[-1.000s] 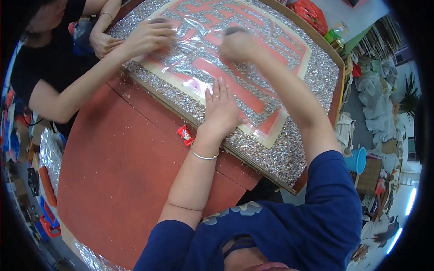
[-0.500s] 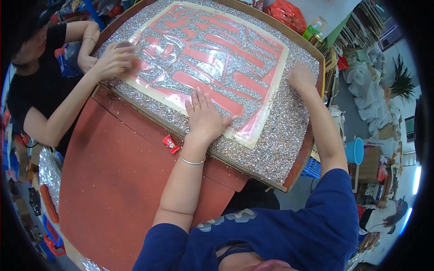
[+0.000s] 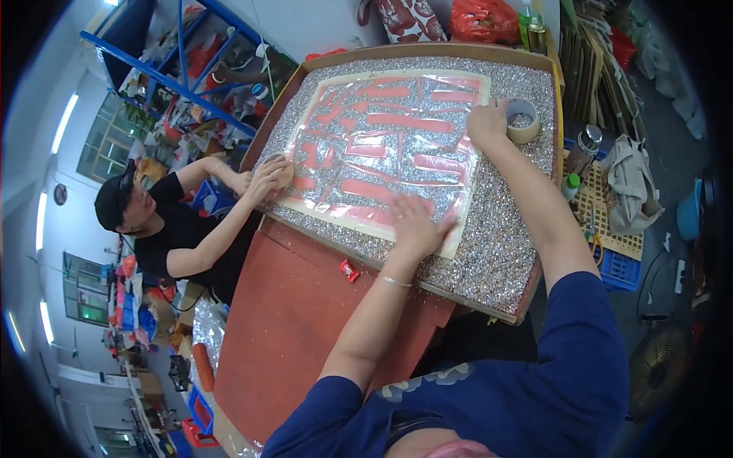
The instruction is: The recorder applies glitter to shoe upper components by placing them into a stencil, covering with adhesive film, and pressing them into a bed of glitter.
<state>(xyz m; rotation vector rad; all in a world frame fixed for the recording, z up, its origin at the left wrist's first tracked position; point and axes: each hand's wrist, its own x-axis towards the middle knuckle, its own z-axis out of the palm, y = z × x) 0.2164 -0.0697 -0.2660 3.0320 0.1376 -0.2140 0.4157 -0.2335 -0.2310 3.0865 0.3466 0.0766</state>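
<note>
A clear glossy sheet with pink shapes and a cream border point(image 3: 366, 145) lies on a large shallow wooden-rimmed tray point(image 3: 427, 50) of speckled stone chips. My left hand point(image 3: 414, 227) rests on its near right corner, fingers spread and slightly blurred. At the sheet's right border my right hand point(image 3: 487, 124) is closed with curled fingers; what they pinch is hidden. A cream roll of tape point(image 3: 524, 130) sits against the outer side of that hand. On the left, a co-worker's hand point(image 3: 267, 179) holds a tan roll point(image 3: 284, 172) at the sheet's left border.
Below the tray is a reddish-brown table point(image 3: 305, 336) with a small red wrapper point(image 3: 348, 270). A steel flask point(image 3: 586, 143) and a cloth bag point(image 3: 632, 187) stand at the right. Behind are a red plastic bag point(image 3: 485, 21) and a blue metal rack point(image 3: 168, 76).
The view has swung left and shows more of the co-worker. My right hand has moved in to the sheet's right border, and the roll of tape beside it now shows.
</note>
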